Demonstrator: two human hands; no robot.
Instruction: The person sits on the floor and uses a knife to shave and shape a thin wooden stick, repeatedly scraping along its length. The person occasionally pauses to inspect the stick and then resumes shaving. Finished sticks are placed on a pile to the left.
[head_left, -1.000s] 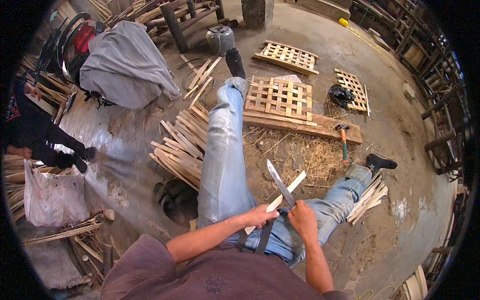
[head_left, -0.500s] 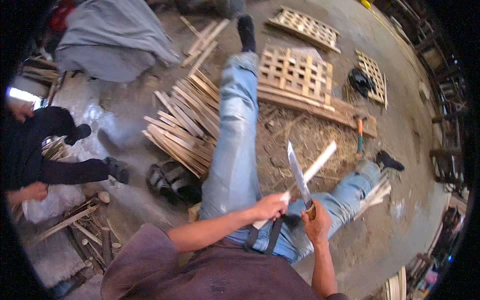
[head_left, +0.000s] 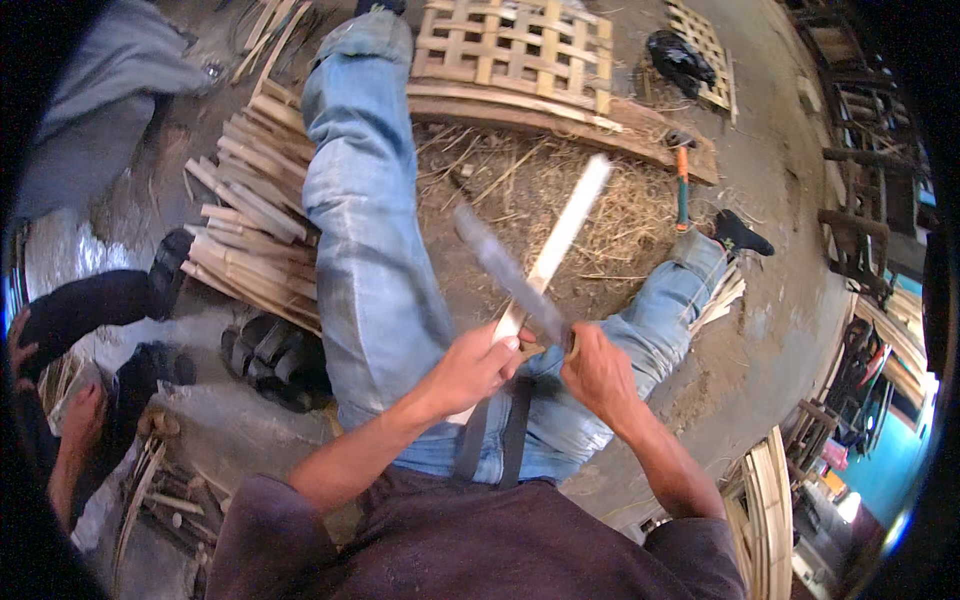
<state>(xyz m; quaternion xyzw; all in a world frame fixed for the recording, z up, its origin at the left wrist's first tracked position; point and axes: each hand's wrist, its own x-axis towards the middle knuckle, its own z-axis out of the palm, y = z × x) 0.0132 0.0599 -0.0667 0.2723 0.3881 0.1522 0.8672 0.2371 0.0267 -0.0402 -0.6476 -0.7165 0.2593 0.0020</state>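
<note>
Knife [head_left: 505, 265] and pale strip [head_left: 569, 220] crossed in the head view, above and between the person's spread legs [head_left: 365, 205]; the blurred blade hid whether they touched. The left hand [head_left: 472, 368] pinched the strip toward its lower end, while the right hand [head_left: 598, 370] was wrapped around the knife's handle. Farther off, a hammer [head_left: 682, 190] lay by a plank [head_left: 655, 150] near a woven panel [head_left: 515, 50]; slats [head_left: 245, 245] lay beside the left leg.

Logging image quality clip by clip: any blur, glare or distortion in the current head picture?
Head view: the knife blade is smeared, likely by motion; bright glare sits beside the blue surface near the right rim; the fisheye leaves dark corners.
</note>
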